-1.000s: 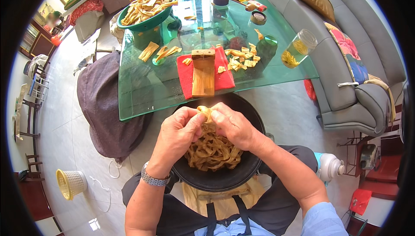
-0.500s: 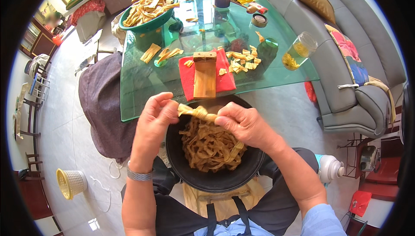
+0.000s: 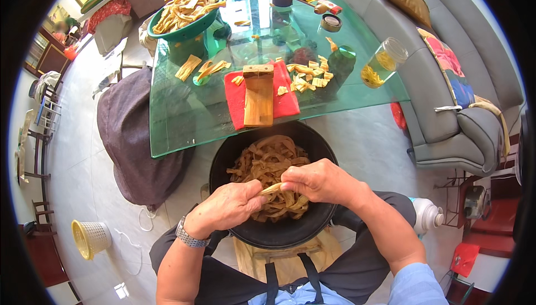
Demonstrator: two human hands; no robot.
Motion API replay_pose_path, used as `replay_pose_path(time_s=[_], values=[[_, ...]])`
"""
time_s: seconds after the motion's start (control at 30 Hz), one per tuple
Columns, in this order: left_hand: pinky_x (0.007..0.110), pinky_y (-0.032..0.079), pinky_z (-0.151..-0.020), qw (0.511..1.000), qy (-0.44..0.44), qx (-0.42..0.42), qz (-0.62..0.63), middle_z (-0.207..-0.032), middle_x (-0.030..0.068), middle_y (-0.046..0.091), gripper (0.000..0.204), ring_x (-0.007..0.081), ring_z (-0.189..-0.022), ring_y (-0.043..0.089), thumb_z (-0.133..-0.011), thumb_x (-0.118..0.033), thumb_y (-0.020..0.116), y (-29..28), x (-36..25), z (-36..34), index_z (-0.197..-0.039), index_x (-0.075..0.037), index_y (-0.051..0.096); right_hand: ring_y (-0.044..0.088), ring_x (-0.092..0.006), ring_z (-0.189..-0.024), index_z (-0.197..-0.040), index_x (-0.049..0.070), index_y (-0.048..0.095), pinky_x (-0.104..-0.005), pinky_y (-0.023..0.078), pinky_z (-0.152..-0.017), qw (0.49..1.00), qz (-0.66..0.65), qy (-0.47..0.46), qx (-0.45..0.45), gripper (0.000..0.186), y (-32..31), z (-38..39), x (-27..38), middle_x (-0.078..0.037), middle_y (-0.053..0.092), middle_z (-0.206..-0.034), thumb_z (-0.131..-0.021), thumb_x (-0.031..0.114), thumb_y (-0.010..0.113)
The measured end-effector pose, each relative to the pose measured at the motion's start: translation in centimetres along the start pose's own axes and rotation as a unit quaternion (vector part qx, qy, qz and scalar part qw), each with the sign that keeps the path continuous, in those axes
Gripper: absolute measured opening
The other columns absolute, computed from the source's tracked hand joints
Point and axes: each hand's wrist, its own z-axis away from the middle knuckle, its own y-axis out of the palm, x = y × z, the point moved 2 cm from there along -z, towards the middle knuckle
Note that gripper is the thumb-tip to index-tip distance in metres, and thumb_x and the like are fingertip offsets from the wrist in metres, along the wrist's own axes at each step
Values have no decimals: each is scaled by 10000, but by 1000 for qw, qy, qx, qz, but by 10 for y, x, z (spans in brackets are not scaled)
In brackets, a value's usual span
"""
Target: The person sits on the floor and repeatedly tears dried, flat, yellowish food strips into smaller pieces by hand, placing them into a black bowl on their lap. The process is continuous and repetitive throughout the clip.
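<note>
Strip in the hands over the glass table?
No, the left hand and right hand hold the strip above the black tub, short of the glass table.

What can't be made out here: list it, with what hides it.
Head view: the ends of the held strip, covered by the left hand and right hand.
Head view: most of the floor of the black tub, under heaped strips.
Head view: the distant person, too small and blurred to make out.
Head view: the blue sleeve, cut off by the lower edge.
</note>
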Motion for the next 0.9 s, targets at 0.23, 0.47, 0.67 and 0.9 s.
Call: replay_pose_path(time_s=[0.23, 0.47, 0.67, 0.9], values=[[409, 476, -685, 998, -8, -58, -6, -758, 126, 554, 263, 284, -719, 571, -1036, -230, 601, -12, 5, -1, -895, -15, 544, 649, -327, -658, -961, 92, 594, -421, 500, -550, 999, 12, -22, -27, 159, -11, -4, 14, -107, 608, -717, -980, 206, 703], [268, 473, -785, 968, 50, -202, 141, -978, 41, 560, 202, 119, -883, 536, -1080, -169, 589, -51, 2, -35, -1203, -13, 625, 722, -315, -770, -1107, 81, 726, -396, 580, -662, 979, 84, -14, -183, 177, -34, -45, -16, -140, 736, -905, -950, 160, 743], [217, 435, -717, 914, 17, -353, 200, -861, -74, 533, 185, 48, -785, 480, -1073, -161, 600, -74, 5, -85, -1219, -66, 663, 720, -351, -834, -1112, 83, 727, -442, 580, -720, 959, 129, 43, -251, 187, -41, -78, -50, -135, 743, -915, -981, 209, 681], [342, 544, -801, 922, -116, -363, 65, -970, 117, 713, 201, 215, -867, 698, -1027, -221, 657, -72, 36, -92, -1095, -37, 702, 700, -410, -842, -910, 57, 639, -524, 548, -741, 933, 184, 278, -138, 283, -29, -80, -67, -173, 720, -861, -997, 324, 606]])
